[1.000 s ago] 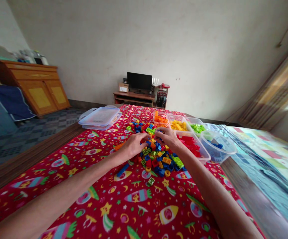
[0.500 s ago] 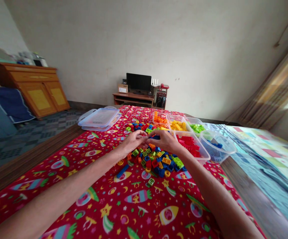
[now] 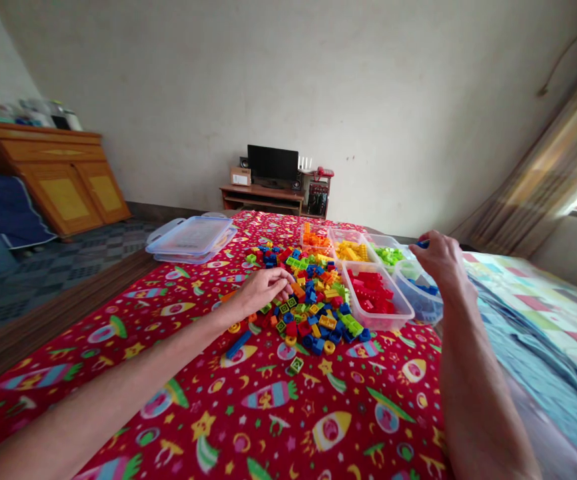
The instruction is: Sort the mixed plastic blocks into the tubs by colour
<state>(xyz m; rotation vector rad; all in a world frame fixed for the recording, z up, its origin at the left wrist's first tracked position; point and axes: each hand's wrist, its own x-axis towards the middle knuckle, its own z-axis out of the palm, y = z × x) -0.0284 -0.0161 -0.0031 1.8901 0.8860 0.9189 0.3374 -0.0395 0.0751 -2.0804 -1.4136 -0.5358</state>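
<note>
Left hand (image 3: pixel 263 288) curled on brick pile (image 3: pixel 313 303), grasp unclear | right hand (image 3: pixel 441 261) pinching blue brick (image 3: pixel 422 244) above tub (image 3: pixel 421 308)

I log: 1 stack of clear lids (image 3: pixel 192 237) on the rocket-print cloth (image 3: pixel 278 427), far left; 1 wooden cabinet (image 3: pixel 53 173); 1 dark monitor (image 3: pixel 272 162) on a low desk (image 3: pixel 263 195); 1 curtain (image 3: pixel 553 173) at right.

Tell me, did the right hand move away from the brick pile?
Yes. The right hand went rightwards, from the brick pile past the red-brick tub, and now hovers over the blue-brick tub, pinching a blue brick.
</note>
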